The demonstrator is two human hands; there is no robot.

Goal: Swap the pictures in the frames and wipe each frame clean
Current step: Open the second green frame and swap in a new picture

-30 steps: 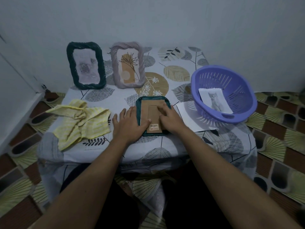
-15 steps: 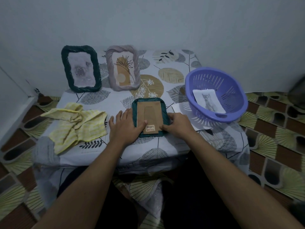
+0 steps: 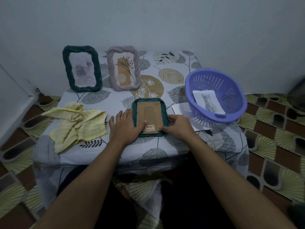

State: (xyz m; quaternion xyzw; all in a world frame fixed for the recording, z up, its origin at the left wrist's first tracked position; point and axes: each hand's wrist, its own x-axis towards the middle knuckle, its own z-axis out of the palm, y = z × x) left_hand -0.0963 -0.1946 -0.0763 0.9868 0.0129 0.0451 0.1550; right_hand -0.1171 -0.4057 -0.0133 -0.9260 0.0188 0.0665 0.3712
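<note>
A: Where is the frame I'm working on?

B: The teal frame [image 3: 150, 117] lies face down on the bench [image 3: 115, 146], near the front edge, its brown backing [image 3: 151, 113] up. My left hand [image 3: 126, 125] lies flat on its left side, thumb across the backing. My right hand [image 3: 177, 125] touches its right lower edge with the fingertips.

A: Is either grip closed on it?

B: No. Both hands are spread and pressing, not wrapped around anything.

A: And the other frames?

B: Two stand upright at the far side: a dark green frame [image 3: 81, 69] on the left with a blurry pale picture, and a mauve frame [image 3: 123, 68] just right of it with a plant drawing.

A: What else?

B: A yellow cloth [image 3: 76, 124] lies crumpled to the left of my left hand. A purple basket [image 3: 216, 95] sits on the right, tilted, with a cat photo [image 3: 208, 101] inside. A white sheet [image 3: 179, 109] lies partly under the basket.
</note>
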